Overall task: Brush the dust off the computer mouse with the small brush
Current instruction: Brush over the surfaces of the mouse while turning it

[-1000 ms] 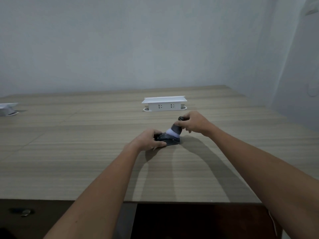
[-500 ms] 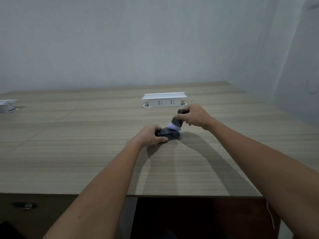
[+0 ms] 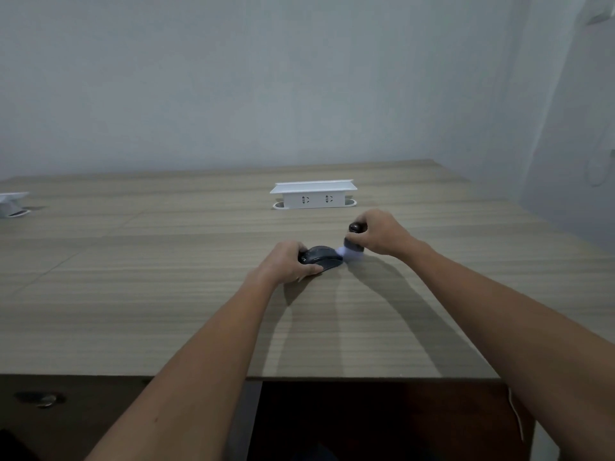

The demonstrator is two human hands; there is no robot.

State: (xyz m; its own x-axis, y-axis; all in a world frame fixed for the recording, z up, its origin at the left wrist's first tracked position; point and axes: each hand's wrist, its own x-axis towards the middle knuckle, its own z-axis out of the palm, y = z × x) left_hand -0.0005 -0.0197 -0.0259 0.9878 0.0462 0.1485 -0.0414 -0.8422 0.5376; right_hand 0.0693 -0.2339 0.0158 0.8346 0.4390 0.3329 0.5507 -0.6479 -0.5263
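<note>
The computer mouse sits flat on the wooden counter, a little right of centre in the frame. The left hand is curled over its near-left side, thumb along the near edge, pinning it in place. The right hand is closed around the dark handle of the small brush, whose pale bristles are at the mouse's right end, touching it or very nearly; the bristles are blurred, so I can't say exactly how they meet.

The likeliest trouble, to my eye, is the brush working only that right end. The left hand covers a good part of the shell, so dust under the palm and fingers would be missed unless the grip shifts. A hard sideways stroke could also shove the mouse out from under a light hold, or drag the bristles onto the wood instead of the shell. Dust swept off would simply land on the counter beside it.

Room is generous. The white socket box stands well apart toward the upper middle, and another white object sits at the far left edge of the frame. The counter's near edge is well below the hands in the frame, and the right edge lies off to the side, so nothing risks falling.
</note>
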